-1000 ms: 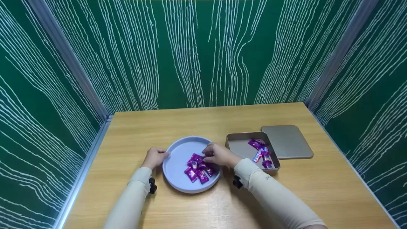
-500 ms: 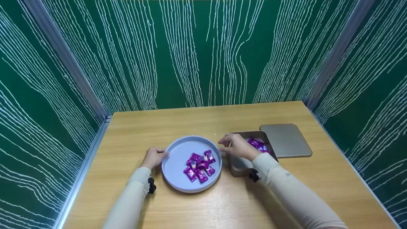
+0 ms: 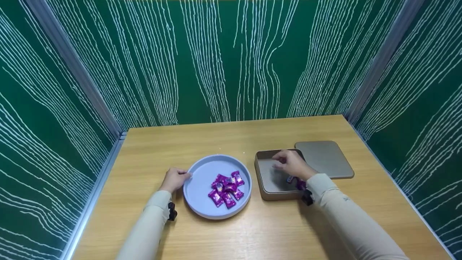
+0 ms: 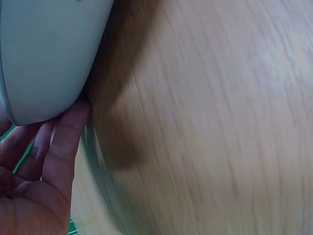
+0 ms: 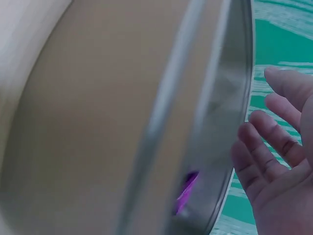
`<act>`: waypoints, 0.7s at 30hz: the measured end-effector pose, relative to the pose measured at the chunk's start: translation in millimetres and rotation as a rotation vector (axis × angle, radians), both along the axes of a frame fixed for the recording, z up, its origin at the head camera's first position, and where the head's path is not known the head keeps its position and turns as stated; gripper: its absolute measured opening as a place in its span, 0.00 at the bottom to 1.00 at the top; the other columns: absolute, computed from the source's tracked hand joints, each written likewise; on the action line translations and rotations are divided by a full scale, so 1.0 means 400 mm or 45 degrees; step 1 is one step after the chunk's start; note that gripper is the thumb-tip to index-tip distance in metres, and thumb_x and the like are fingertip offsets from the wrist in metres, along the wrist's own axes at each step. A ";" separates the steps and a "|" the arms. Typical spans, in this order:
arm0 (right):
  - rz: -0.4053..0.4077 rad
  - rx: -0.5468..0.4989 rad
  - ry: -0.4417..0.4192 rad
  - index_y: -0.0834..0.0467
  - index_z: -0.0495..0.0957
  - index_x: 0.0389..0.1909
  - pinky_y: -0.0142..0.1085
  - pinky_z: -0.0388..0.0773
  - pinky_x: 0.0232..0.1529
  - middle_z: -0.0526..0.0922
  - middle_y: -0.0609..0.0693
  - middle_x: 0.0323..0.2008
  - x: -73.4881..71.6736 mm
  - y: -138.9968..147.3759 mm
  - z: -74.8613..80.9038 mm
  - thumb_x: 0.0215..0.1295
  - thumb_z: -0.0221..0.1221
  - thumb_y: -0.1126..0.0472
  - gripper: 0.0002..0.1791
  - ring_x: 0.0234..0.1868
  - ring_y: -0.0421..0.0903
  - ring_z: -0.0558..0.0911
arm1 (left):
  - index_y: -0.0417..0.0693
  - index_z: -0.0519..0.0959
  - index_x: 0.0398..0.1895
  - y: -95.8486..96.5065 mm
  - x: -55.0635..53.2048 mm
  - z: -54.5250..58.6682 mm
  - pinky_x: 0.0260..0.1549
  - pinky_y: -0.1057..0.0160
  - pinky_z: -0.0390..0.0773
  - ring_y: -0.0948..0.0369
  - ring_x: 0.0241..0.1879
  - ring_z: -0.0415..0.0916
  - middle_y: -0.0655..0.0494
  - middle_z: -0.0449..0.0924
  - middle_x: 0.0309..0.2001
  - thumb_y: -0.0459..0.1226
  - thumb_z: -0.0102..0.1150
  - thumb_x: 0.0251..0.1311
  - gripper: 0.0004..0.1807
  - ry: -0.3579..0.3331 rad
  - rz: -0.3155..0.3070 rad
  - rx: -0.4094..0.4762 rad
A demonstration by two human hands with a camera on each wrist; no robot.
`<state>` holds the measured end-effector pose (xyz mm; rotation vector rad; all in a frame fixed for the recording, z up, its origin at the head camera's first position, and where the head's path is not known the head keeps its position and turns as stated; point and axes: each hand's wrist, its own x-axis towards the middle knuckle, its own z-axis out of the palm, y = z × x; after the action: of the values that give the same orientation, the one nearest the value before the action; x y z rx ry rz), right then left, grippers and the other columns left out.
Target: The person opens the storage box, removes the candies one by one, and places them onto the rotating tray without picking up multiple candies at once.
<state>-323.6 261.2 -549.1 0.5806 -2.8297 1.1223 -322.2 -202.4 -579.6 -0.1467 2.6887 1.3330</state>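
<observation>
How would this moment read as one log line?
left hand: holds plate | right hand: empty, over tin | purple sweets: on plate, in tin | lid: off

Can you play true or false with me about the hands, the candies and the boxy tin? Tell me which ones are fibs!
1. The left hand holds the edge of the round dish. True.
2. The lid is on the tin. False: it lies on the table beside the tin.
3. The right hand is over the tin. True.
4. All the purple candies are in the dish. False: some purple ones are in the tin too.
5. The right hand is pinching a candy. False: its fingers hold nothing.
</observation>
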 end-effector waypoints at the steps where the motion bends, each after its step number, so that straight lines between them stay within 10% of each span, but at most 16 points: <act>1: -0.011 -0.004 -0.008 0.73 0.86 0.50 0.56 0.86 0.52 0.89 0.68 0.46 0.000 0.009 -0.004 0.69 0.70 0.69 0.13 0.46 0.61 0.86 | 0.33 0.88 0.54 0.000 0.001 0.000 0.59 0.52 0.87 0.45 0.57 0.88 0.35 0.89 0.56 0.37 0.66 0.72 0.17 0.000 0.002 -0.001; 21: -0.193 0.188 -0.111 0.73 0.84 0.55 0.63 0.80 0.66 0.86 0.72 0.55 -0.022 0.060 -0.053 0.68 0.67 0.70 0.17 0.57 0.70 0.85 | 0.33 0.89 0.52 0.001 -0.001 -0.004 0.51 0.56 0.90 0.54 0.47 0.88 0.36 0.91 0.52 0.38 0.67 0.71 0.16 -0.017 0.025 0.032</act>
<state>-332.2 285.0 -570.5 0.3243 -2.9895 0.9427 -322.7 -201.8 -581.3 -0.1795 2.6649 1.3662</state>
